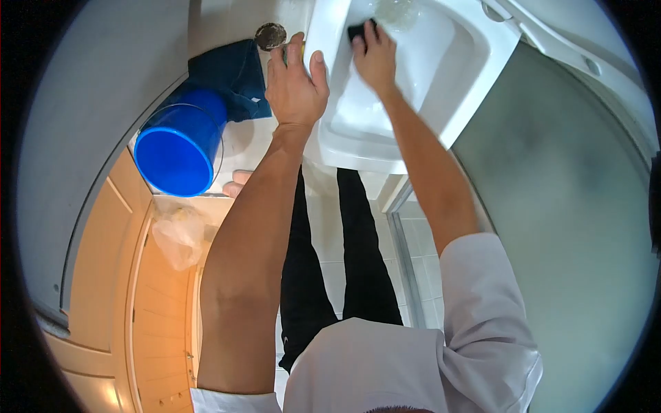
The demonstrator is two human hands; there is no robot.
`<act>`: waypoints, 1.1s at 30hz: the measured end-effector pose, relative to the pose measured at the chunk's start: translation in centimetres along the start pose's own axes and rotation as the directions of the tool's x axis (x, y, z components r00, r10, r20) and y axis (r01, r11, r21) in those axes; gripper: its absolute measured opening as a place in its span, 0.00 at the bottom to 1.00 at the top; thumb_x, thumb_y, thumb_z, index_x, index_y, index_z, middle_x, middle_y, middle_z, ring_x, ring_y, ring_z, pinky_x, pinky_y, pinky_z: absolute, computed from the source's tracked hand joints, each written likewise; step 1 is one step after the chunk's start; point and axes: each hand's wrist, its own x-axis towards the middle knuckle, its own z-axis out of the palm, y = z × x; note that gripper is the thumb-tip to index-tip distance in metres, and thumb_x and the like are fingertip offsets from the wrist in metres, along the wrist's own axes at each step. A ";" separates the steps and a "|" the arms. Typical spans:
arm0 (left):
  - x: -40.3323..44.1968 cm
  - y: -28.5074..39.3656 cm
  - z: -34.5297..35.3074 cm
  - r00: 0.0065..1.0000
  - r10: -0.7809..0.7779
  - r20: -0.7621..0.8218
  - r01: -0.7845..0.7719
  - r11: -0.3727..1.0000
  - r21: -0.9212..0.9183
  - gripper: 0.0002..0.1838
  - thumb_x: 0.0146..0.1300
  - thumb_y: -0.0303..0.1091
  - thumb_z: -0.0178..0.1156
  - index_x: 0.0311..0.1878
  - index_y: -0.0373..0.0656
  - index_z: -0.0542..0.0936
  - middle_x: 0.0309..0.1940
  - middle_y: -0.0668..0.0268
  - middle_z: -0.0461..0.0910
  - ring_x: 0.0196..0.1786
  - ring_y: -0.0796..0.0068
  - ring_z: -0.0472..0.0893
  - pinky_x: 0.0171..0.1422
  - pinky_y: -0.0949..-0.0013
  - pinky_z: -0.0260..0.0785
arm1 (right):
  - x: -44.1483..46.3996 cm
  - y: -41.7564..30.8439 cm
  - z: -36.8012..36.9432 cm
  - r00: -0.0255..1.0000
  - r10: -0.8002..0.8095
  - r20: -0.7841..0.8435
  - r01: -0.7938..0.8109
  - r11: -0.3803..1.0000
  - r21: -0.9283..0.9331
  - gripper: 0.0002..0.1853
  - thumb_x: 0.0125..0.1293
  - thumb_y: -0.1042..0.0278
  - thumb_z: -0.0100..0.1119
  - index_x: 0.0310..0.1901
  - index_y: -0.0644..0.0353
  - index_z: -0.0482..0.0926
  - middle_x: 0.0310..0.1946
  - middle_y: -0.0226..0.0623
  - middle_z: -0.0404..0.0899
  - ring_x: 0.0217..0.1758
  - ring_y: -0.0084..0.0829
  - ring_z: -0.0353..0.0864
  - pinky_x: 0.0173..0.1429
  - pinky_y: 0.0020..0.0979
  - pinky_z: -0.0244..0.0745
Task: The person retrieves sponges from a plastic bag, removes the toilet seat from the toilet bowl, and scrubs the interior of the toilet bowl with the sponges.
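Inside the white washbasin [358, 148], my right hand [377, 60] presses its fingers on a small black pad [357, 31] near the upper left of the bowl. Whether the pad is a sponge or a folded cloth cannot be made out. My left hand [296, 93] is beside the basin's left outer wall, fingers stretched and thumb apart. Behind its fingers shows a sliver of something yellow-green, mostly hidden. Water glistens in the bowl.
A blue bucket [175, 155] lies tilted at the left by a dark cloth [231, 76]. A round drain-like disc [270, 36] sits above it. A clear plastic bag [180, 237] is near the wooden door [93, 255]. Frosted glass [558, 206] stands at the right.
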 end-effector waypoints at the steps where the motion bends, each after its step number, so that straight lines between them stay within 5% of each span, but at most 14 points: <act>1: 0.0 0.1 0.0 1.000 -0.006 -0.001 0.006 1.000 -0.008 0.25 0.77 0.49 0.50 0.69 0.45 0.73 0.54 0.45 0.76 0.56 0.39 0.78 0.58 0.46 0.74 | -2.9 -1.3 -1.1 1.000 -0.027 0.016 0.026 0.998 0.055 0.28 0.73 0.60 0.58 0.71 0.64 0.74 0.69 0.63 0.70 0.72 0.63 0.65 0.75 0.55 0.64; 4: 0.4 -0.1 0.1 0.999 -0.051 0.012 0.051 0.999 -0.002 0.25 0.72 0.47 0.57 0.68 0.49 0.75 0.56 0.49 0.75 0.56 0.43 0.78 0.57 0.46 0.75 | -10.6 -5.7 -4.1 0.968 -0.117 0.221 0.112 0.993 0.036 0.33 0.67 0.57 0.64 0.74 0.53 0.73 0.74 0.56 0.64 0.74 0.62 0.64 0.76 0.55 0.67; 9: 0.0 0.1 -0.5 0.999 -0.024 0.029 0.024 0.999 -0.024 0.25 0.76 0.49 0.52 0.69 0.46 0.74 0.56 0.45 0.76 0.58 0.38 0.78 0.59 0.45 0.74 | -0.1 1.7 1.7 0.996 -0.065 -0.065 0.065 0.998 0.001 0.30 0.73 0.52 0.58 0.72 0.57 0.74 0.68 0.60 0.70 0.69 0.63 0.68 0.74 0.56 0.66; 10: 0.0 0.3 -0.6 0.999 -0.027 0.030 0.027 1.000 -0.014 0.25 0.76 0.49 0.52 0.69 0.46 0.74 0.56 0.45 0.76 0.58 0.38 0.78 0.59 0.45 0.74 | 3.5 3.9 2.3 0.994 0.037 0.100 -0.033 0.999 -0.040 0.30 0.74 0.51 0.56 0.72 0.59 0.72 0.67 0.61 0.71 0.69 0.64 0.68 0.74 0.57 0.65; 11: -0.2 0.4 -0.6 0.999 -0.029 0.025 0.030 0.999 -0.016 0.24 0.76 0.48 0.52 0.69 0.46 0.74 0.56 0.45 0.76 0.58 0.39 0.78 0.59 0.46 0.74 | 5.1 2.8 1.4 0.992 0.120 0.028 -0.119 0.992 -0.047 0.21 0.78 0.58 0.52 0.57 0.69 0.80 0.55 0.62 0.82 0.60 0.60 0.78 0.66 0.47 0.74; 12: -0.2 0.3 -0.5 1.000 -0.026 0.015 0.027 0.999 -0.024 0.24 0.76 0.48 0.52 0.69 0.46 0.74 0.56 0.46 0.76 0.58 0.39 0.78 0.60 0.46 0.74 | 6.1 3.4 1.5 0.995 0.038 -0.090 -0.035 0.999 0.032 0.22 0.75 0.54 0.54 0.52 0.68 0.82 0.52 0.62 0.83 0.57 0.63 0.79 0.64 0.53 0.74; 14: -0.3 0.3 -0.3 1.000 -0.023 0.002 0.023 0.999 -0.025 0.24 0.76 0.48 0.52 0.69 0.47 0.74 0.56 0.47 0.76 0.57 0.41 0.79 0.59 0.47 0.75 | 5.7 4.4 1.2 0.982 0.074 0.176 -0.085 0.995 0.058 0.32 0.74 0.49 0.58 0.73 0.60 0.71 0.69 0.62 0.69 0.70 0.64 0.68 0.75 0.57 0.65; 16: -0.1 0.1 -0.1 1.000 -0.016 0.000 0.016 1.000 0.014 0.24 0.77 0.49 0.52 0.69 0.48 0.74 0.56 0.47 0.76 0.57 0.41 0.79 0.58 0.47 0.75 | -0.5 2.2 0.2 0.996 -0.093 0.008 0.093 0.991 -0.099 0.33 0.74 0.48 0.59 0.73 0.59 0.70 0.71 0.62 0.67 0.70 0.65 0.68 0.75 0.58 0.65; 19: -0.1 -0.3 0.2 1.000 -0.006 -0.020 0.006 1.000 -0.008 0.24 0.77 0.50 0.52 0.69 0.49 0.74 0.56 0.48 0.76 0.57 0.42 0.80 0.58 0.47 0.75 | -6.2 0.3 -3.2 0.977 -0.167 0.132 0.190 0.964 -0.185 0.34 0.75 0.46 0.59 0.75 0.58 0.68 0.76 0.58 0.63 0.74 0.63 0.65 0.74 0.57 0.67; 24: -0.6 -0.3 0.2 1.000 -0.023 0.002 0.023 1.000 0.011 0.24 0.77 0.50 0.52 0.68 0.49 0.74 0.56 0.49 0.77 0.57 0.42 0.80 0.59 0.47 0.75 | 4.8 8.5 -0.6 0.970 -0.147 0.196 0.200 0.936 -0.288 0.36 0.71 0.38 0.58 0.73 0.53 0.72 0.73 0.53 0.69 0.76 0.59 0.66 0.77 0.53 0.66; 26: -0.7 -0.5 0.5 0.999 -0.011 -0.033 0.011 1.000 0.004 0.24 0.77 0.50 0.52 0.68 0.49 0.75 0.56 0.49 0.77 0.57 0.43 0.80 0.59 0.47 0.76 | 10.5 8.1 0.4 0.922 0.006 0.386 0.051 0.989 -0.138 0.25 0.72 0.46 0.55 0.44 0.65 0.86 0.46 0.57 0.87 0.52 0.61 0.83 0.60 0.53 0.76; 29: -0.8 -0.5 0.4 0.998 0.007 -0.060 -0.006 1.000 0.017 0.23 0.77 0.50 0.53 0.68 0.49 0.75 0.56 0.49 0.77 0.57 0.43 0.80 0.58 0.48 0.76 | 11.0 8.1 -0.8 0.855 0.062 0.515 -0.086 0.996 0.023 0.30 0.71 0.39 0.54 0.40 0.65 0.87 0.43 0.56 0.87 0.52 0.58 0.84 0.61 0.51 0.76; 31: -0.5 -0.3 0.6 0.998 -0.008 -0.060 0.009 1.000 0.013 0.23 0.76 0.49 0.53 0.68 0.49 0.75 0.56 0.49 0.77 0.57 0.43 0.81 0.58 0.48 0.76 | 8.4 8.1 -2.0 0.810 0.072 0.582 -0.017 0.995 -0.099 0.38 0.70 0.33 0.57 0.72 0.52 0.74 0.72 0.52 0.72 0.77 0.55 0.66 0.79 0.48 0.64; 33: -0.5 -0.1 0.2 0.999 -0.050 0.004 0.050 0.999 -0.007 0.23 0.76 0.49 0.54 0.68 0.49 0.75 0.55 0.49 0.76 0.57 0.43 0.81 0.57 0.49 0.77 | 2.0 7.8 -3.8 0.922 -0.113 0.369 0.165 0.980 -0.112 0.35 0.72 0.37 0.59 0.74 0.48 0.74 0.76 0.52 0.67 0.78 0.56 0.64 0.81 0.48 0.61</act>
